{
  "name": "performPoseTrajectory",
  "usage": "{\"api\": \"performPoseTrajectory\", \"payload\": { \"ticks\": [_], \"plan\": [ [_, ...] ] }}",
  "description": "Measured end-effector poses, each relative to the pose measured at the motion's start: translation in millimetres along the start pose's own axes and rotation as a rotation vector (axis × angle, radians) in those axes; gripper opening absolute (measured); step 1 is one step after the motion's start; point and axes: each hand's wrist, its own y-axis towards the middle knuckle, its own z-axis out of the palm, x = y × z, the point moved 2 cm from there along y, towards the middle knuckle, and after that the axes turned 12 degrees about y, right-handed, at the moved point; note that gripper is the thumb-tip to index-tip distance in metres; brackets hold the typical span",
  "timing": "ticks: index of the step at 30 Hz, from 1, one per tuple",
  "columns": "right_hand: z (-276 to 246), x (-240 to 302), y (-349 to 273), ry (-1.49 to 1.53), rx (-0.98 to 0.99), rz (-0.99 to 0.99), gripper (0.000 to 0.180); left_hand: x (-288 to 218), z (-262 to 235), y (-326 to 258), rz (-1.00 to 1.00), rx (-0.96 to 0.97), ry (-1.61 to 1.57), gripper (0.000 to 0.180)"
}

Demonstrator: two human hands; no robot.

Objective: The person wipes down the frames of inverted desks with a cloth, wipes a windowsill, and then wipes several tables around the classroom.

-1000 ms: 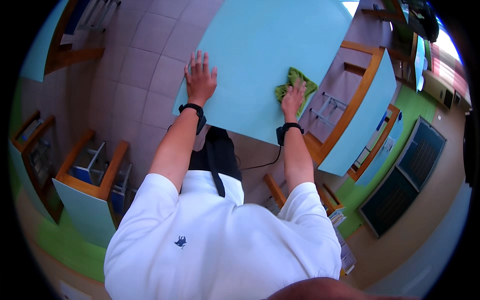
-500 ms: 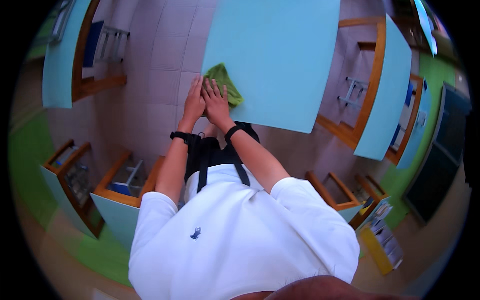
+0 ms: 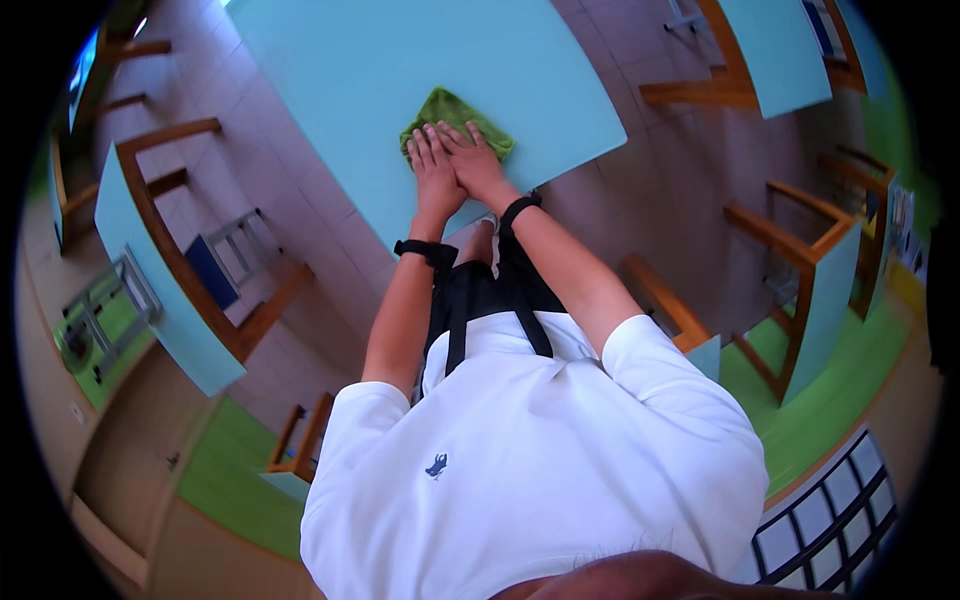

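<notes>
A green cloth (image 3: 441, 104) lies on the light blue tabletop (image 3: 330, 70), close to its near end. My left hand (image 3: 435, 182) rests flat on the cloth with its fingers stretched forward. Beside it, partly touching it, my right hand (image 3: 476, 168) presses down on the cloth, fingers straight. Neither hand is wrapped round the cloth; both palms push on it from above. A dark band (image 3: 427, 252) circles my left wrist, and another band (image 3: 519, 207) is on the right one.
Left of me stands a table (image 3: 165, 270) with a wooden frame, and a blue-seated stool (image 3: 225, 262) beneath it. More such tables (image 3: 785, 60) are at the far right, with wooden-framed ones (image 3: 800, 250) nearer on the right. Tiled floor (image 3: 290, 170) runs between them.
Both hands and the cloth have gone from the tabletop's left edge inward to the middle of its near end. The whole view has turned, so the surrounding tables appear in different places.
</notes>
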Motion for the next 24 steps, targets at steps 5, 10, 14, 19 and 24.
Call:
{"api": "performPoseTrajectory", "payload": {
  "ticks": [5, 10, 14, 19, 24],
  "plan": [
    [-7.5, -22.7, -29.5, -0.028, -0.138, 0.270, 0.058, -26.5, 24.9, 23.7, 0.114, 0.126, -0.005, 0.106],
    [-28.5, -63.3, -81.3, 0.025, -0.230, 0.368, 0.055, -92.8, 35.1, 29.4, 0.193, 0.205, -0.096, 0.109],
    [-19.4, -62.9, -102.5, -0.035, -0.220, 0.464, 0.059, -101.4, 34.1, 21.9, 0.286, 0.240, -0.060, 0.107],
    [-16.3, -23.1, -94.0, -0.045, 0.039, 0.324, 0.065, -62.8, 15.1, -17.3, 0.192, 0.208, 0.022, 0.101],
    [15.6, 19.3, -70.1, -0.035, 0.130, 0.062, 0.068, -23.3, -2.7, -69.3, -0.055, 0.212, -0.001, 0.097]
  ]
}}
